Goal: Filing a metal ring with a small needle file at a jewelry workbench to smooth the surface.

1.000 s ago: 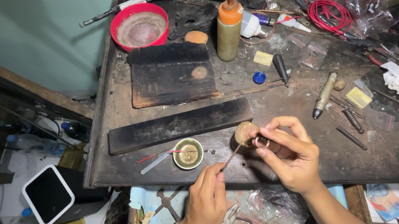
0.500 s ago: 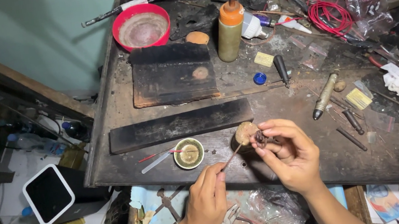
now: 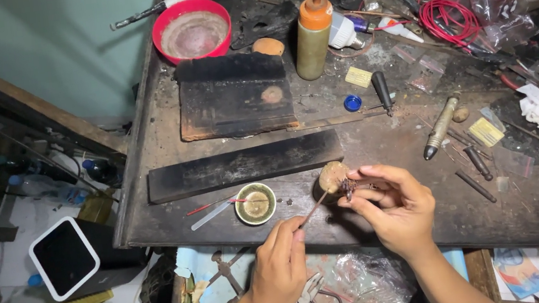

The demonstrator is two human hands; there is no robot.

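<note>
Right hand pinches a small dark metal piece between thumb and fingertips, holding it up just above the front edge of the bench. Left hand is closed around a thin stick tool, its tip angled up and meeting the dark piece, right beside a round tan pad that sits on the bench just behind it. Whether the tip actually touches the piece is too fine to tell.

Just left of the work sits a small round dish with yellowish paste in it, and a red-tipped pick lies beside that. By the look of it, the work is in its middle: the piece is in the fingers and being tended with the tool, not set down as finished.

Further back lie a long black bar, a charred block, a red bowl and an orange-capped bottle. Off to the right a metal-tipped hand tool lies untouched, well apart from both hands.
</note>
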